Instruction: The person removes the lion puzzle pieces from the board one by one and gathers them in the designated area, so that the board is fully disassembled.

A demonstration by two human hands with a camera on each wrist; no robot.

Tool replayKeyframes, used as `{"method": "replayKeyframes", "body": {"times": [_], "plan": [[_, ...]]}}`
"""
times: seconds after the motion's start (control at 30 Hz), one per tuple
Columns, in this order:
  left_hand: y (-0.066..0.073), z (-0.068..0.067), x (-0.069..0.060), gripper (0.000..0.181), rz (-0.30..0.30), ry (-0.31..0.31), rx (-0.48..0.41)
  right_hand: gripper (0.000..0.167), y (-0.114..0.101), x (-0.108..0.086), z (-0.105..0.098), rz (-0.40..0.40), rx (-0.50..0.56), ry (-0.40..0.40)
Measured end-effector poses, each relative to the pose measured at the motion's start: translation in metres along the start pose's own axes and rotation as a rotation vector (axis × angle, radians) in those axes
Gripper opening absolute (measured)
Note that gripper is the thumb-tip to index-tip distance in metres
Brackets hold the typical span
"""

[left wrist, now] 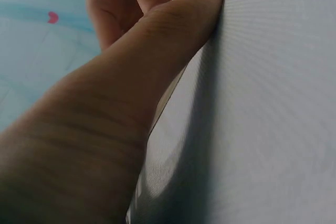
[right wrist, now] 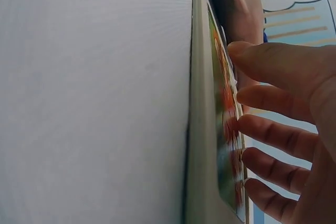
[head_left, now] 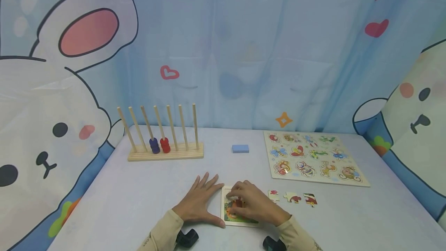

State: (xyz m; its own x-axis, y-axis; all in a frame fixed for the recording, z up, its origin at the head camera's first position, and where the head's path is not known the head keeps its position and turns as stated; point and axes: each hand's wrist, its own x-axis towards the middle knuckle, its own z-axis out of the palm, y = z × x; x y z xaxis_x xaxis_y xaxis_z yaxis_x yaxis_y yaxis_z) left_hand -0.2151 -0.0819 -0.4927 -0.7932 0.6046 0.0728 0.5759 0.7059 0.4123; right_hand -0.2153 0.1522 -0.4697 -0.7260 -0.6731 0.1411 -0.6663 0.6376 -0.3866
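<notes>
Beige sleeves [head_left: 162, 231] come in at the bottom edge, a black device [head_left: 188, 238] at the left cuff and another black device [head_left: 274, 244] at the right. Between the two hands, flat on the white table [head_left: 115, 204], lies a small framed puzzle [head_left: 240, 224] with a pale rim and a green, orange and red picture. Its left side is touched by the left hand [head_left: 200, 202], whose fingers and thumb are spread wide — index fingertip at the upper corner, thumb at the lower one. Over the puzzle's right part reaches the right hand [head_left: 256, 203], fingers bent and set apart, tips at the picture; the right wrist view shows a gap between thumb and fingers, with nothing pinched there. Three loose puzzle pieces [head_left: 292, 197] lie in a row on the table just right of this hand, the nearest partly hidden by it. Behind them sits a large board [head_left: 290, 160] of colourful insects and other creatures in three rows. Farther back, a blue block [head_left: 241, 148] lies near the middle, and to its left stands a wooden rack [head_left: 184, 153] with seven pegs — dark blue beads [head_left: 154, 145] on the third, red beads [head_left: 165, 145] on the fourth. Beyond hangs a light blue curtain [head_left: 244, 30] with cartoon animals.
</notes>
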Motion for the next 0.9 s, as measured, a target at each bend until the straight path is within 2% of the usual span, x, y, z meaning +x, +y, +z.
{"method": "replayKeyframes", "body": {"times": [0.3,0.5,0.9], "plan": [[-0.0013,0.002,0.0002,0.108,0.001,0.005,0.019,0.03,-0.0006,-0.0019,0.0016,-0.016,-0.016,-0.004],[-0.0018,0.0029,0.0004,0.108,0.002,0.006,0.02,0.028,-0.0022,-0.0025,0.0025,-0.028,0.018,0.011],[-0.0021,0.0028,0.0005,0.109,0.002,0.005,0.027,0.026,-0.0038,-0.002,0.0046,0.012,0.047,0.022]]}}
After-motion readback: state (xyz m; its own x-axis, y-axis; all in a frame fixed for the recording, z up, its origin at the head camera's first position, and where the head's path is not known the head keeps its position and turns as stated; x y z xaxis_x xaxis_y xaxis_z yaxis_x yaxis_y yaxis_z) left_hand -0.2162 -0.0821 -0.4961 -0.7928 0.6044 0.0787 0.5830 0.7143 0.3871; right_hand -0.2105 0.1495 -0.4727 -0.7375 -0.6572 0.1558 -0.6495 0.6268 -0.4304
